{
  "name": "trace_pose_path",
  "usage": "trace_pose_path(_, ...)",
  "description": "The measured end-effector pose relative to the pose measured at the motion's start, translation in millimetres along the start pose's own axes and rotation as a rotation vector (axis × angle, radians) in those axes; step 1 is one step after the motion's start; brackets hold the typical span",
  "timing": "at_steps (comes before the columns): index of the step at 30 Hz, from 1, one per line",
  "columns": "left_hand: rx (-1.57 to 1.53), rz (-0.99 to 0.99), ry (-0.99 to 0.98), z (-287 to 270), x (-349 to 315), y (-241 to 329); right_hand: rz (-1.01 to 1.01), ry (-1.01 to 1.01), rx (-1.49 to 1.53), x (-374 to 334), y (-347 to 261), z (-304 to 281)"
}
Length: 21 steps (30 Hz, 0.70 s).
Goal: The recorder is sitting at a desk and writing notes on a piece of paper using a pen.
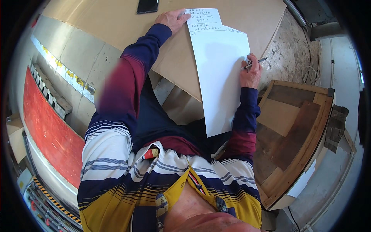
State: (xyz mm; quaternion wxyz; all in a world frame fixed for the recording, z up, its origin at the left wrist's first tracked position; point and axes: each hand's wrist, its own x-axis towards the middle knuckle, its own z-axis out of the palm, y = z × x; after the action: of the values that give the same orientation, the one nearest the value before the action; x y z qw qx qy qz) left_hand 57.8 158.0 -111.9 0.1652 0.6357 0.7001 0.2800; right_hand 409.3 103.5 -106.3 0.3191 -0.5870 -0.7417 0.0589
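In the head view, the right hand (251, 75) is closed around a pen (263, 60), at the right edge of the paper (220, 65). The left hand (171, 20) touches the upper left edge of this paper; whether it grips something, I cannot tell. The paper lies on the table (176, 54), its lower part extending past the near edge. A phone (148, 5) lies beyond the left hand.
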Motion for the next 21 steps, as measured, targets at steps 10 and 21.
trace_pose_path(10, -0.106, 0.093, -0.079, -5.0, 7.1, -12.6, -0.019, 0.017, 0.005, -0.5, 0.9, 4.1)
trace_pose_path(21, 0.26, 0.038, -0.175, -11.3, 5.5, 9.4, 0.008, 0.011, -0.002, -1.3, -2.4, 2.1)
